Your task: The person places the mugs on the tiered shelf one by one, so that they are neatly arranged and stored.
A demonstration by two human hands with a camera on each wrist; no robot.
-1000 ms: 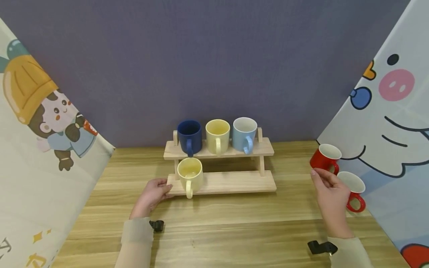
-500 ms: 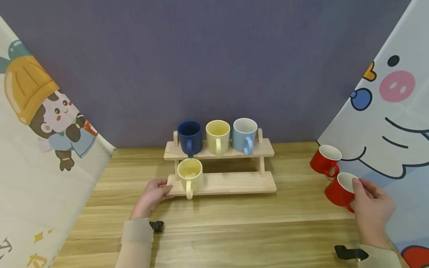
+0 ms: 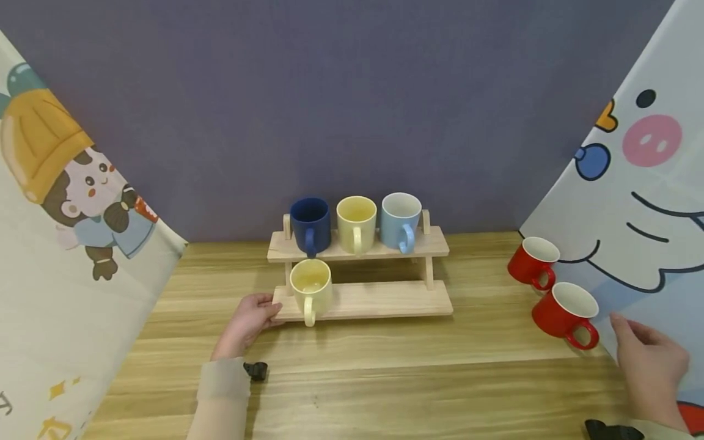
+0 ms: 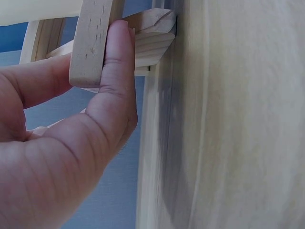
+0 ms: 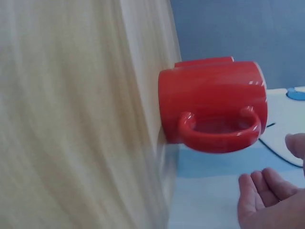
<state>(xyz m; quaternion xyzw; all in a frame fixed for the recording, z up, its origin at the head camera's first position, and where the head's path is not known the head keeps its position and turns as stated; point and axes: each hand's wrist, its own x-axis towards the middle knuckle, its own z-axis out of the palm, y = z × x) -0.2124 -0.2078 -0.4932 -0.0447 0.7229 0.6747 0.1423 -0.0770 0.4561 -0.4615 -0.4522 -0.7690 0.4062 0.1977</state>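
My left hand (image 3: 247,321) pinches the left end of the lower board of a two-tier wooden shelf (image 3: 393,299). In the left wrist view, thumb and finger lie on either face of that board's end (image 4: 90,52). On the shelf's lower tier, at the left, stands a yellow mug (image 3: 311,284). My right hand (image 3: 651,357) is held just right of the nearer red mug (image 3: 555,315), apart from its handle, with fingers loosely bent and nothing in them. In the right wrist view, the red mug (image 5: 212,98) stands upright beside the fingers (image 5: 271,191).
The upper tier carries a dark blue mug (image 3: 311,229), a yellow mug (image 3: 352,232) and a light blue mug (image 3: 397,229). Behind the nearer red mug stands another red mug (image 3: 525,264). Printed panels flank the wooden table (image 3: 385,391); a grey-blue panel (image 3: 352,110) stands behind.
My right hand has moved right and toward me, touching the nearer red mug's rim half a second ago and now off it. The left hand has kept its grip on the shelf.
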